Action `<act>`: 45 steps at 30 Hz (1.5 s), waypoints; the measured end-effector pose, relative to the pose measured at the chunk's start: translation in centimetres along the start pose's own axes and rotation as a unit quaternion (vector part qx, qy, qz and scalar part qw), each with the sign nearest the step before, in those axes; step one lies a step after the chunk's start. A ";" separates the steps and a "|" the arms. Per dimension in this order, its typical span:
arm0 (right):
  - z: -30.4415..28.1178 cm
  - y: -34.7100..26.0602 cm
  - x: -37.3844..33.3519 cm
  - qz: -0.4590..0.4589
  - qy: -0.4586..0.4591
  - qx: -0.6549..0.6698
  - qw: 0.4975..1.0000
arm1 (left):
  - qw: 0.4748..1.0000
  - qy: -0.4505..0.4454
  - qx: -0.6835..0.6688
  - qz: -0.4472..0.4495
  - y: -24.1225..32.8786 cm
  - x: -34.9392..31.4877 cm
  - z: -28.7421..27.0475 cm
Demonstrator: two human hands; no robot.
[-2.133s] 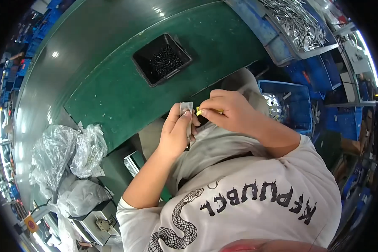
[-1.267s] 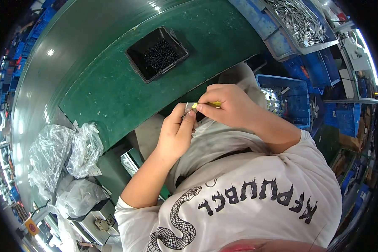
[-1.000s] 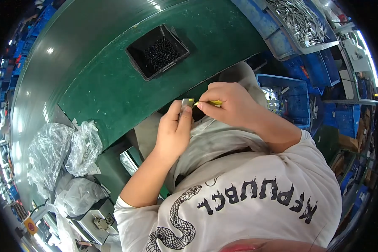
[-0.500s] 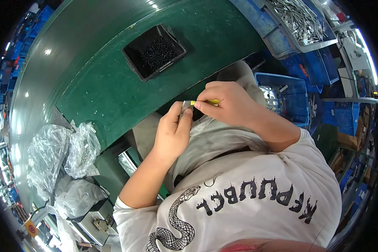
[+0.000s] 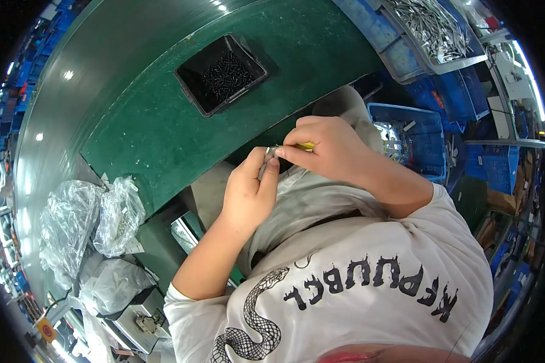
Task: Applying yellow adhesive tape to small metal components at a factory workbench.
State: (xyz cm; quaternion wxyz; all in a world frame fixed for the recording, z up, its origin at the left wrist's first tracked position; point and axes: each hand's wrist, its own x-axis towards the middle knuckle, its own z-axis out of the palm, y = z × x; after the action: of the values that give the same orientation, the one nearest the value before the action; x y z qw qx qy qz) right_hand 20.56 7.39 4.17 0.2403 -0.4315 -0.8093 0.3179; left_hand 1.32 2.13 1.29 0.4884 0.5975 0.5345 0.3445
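Over my lap, just off the green table's front edge, my two hands work close together. My left hand (image 5: 251, 189) pinches a small silvery metal piece (image 5: 268, 151) between thumb and forefinger. Its full shape is hidden by the fingers. My right hand (image 5: 326, 144) is closed on a slim yellow object (image 5: 307, 146), of which only a short stretch shows at the curled fingers. Its kind cannot be made out. The right fingertips meet the metal piece at the left thumb and forefinger.
A black bin (image 5: 221, 75) of small dark screw-like parts stands on the green table (image 5: 145, 145). Clear plastic bags (image 5: 72, 221) lie at the left. Far right, a bin (image 5: 406, 72) holds long metal parts; below it is a blue crate (image 5: 406, 112).
The yellow bit that showed between my fingertips at the metal piece is now out of sight. My right fingertips have moved slightly left, against the piece; less of the metal shows.
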 end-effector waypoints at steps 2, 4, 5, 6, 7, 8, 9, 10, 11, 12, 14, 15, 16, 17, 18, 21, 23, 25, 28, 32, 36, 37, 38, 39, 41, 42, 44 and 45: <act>-0.1 -0.1 0.0 0.008 -0.008 -0.006 1.000 | 0.999 0.000 0.044 0.018 0.1 0.0 0.0; -0.1 -0.1 0.1 0.015 -0.016 -0.011 1.000 | 0.999 -0.006 0.049 0.012 0.4 0.1 -0.1; -0.1 -0.1 0.1 0.025 -0.020 -0.004 0.999 | 0.998 -0.012 0.054 0.005 0.6 0.1 -0.1; -0.1 0.0 0.1 0.034 -0.023 0.004 0.999 | 0.998 -0.013 0.054 0.005 0.8 0.1 0.0; -0.1 0.1 0.1 0.034 -0.023 0.004 0.999 | 0.998 -0.022 0.062 -0.014 1.1 0.1 0.1; -0.1 0.1 0.2 0.039 -0.028 0.019 0.999 | 0.997 -0.030 0.070 -0.032 1.2 0.1 0.1; 0.0 0.2 0.2 0.044 -0.034 0.034 0.998 | 0.997 -0.031 0.070 -0.032 1.0 0.1 0.2; 0.0 0.4 0.2 0.044 -0.033 0.034 0.998 | 0.998 -0.017 0.064 -0.024 0.7 0.1 0.2; 0.0 0.5 0.3 0.039 -0.036 0.049 0.997 | 0.998 -0.003 0.058 -0.016 0.5 0.1 0.3; 0.0 0.6 0.3 0.035 -0.039 0.064 0.997 | 0.998 -0.002 0.059 -0.016 0.5 0.1 0.2; -0.1 0.8 0.2 0.028 -0.040 0.082 0.995 | 0.997 0.041 0.059 0.004 0.5 0.1 0.2; -0.1 1.0 0.1 0.023 -0.041 0.100 0.994 | 0.997 0.041 0.059 0.005 0.6 0.2 0.0; -0.1 1.1 0.1 0.023 -0.040 0.100 0.994 | 0.996 0.030 0.074 0.026 0.6 0.3 -0.3; -0.1 1.1 0.0 0.013 -0.038 0.112 0.993 | 0.995 0.019 0.090 0.047 0.6 0.3 -0.5; 0.0 1.2 -0.1 0.004 -0.036 0.125 0.992 | 0.995 0.019 0.090 0.047 0.3 0.4 -0.5; 0.1 1.4 -0.1 -0.015 -0.034 0.123 0.992 | 0.952 0.090 0.179 0.232 -0.3 0.8 -0.5; -0.6 0.5 -0.1 0.029 -0.050 0.145 0.988 | 0.967 0.077 0.178 0.162 0.0 0.6 -0.6; -1.3 -0.5 0.0 0.071 -0.067 0.168 0.981 | 0.977 0.091 0.129 0.141 0.1 0.5 -0.3; -1.6 -0.7 -0.1 0.049 -0.065 0.141 0.987 | 0.989 0.100 0.055 0.096 -0.5 0.9 -0.5; -0.9 0.9 -0.3 -0.102 0.009 0.046 0.994 | 0.995 0.076 -0.070 0.018 -1.4 1.0 -0.7; -1.6 0.9 -0.3 -0.102 -0.034 -0.017 0.994 | 0.974 0.045 -0.220 -0.031 -0.6 0.8 -0.6; -1.6 1.0 -0.3 -0.100 -0.034 -0.016 0.994 | 0.974 0.044 -0.219 -0.032 -0.6 0.8 -0.7; -1.6 1.0 -0.2 -0.092 -0.028 0.000 0.995 | 0.974 0.043 -0.222 -0.025 -0.5 0.8 -0.8; -1.6 1.1 -0.2 -0.083 -0.022 0.016 0.996 | 0.974 0.043 -0.224 -0.019 -0.5 0.8 -0.8; -1.7 0.9 -0.2 -0.074 -0.024 0.022 0.997 | 0.969 0.048 -0.241 -0.027 -0.1 0.7 -0.7; -1.7 0.8 -0.2 -0.067 -0.027 0.027 0.997 | 0.964 0.055 -0.259 -0.033 0.0 0.7 -0.6; -1.6 0.6 -0.3 -0.047 -0.034 0.041 0.997 | 0.966 0.056 -0.249 -0.041 -0.3 0.7 -0.5; -1.6 0.6 -0.3 -0.027 -0.043 0.056 0.997 | 0.968 0.058 -0.240 -0.050 -0.4 0.7 -0.4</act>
State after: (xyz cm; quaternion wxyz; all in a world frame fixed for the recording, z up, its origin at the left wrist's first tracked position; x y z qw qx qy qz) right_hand 22.08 7.85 4.80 0.2379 -0.3813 -0.8113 0.3739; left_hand 0.99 2.88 0.94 0.6021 0.4142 0.4928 0.4724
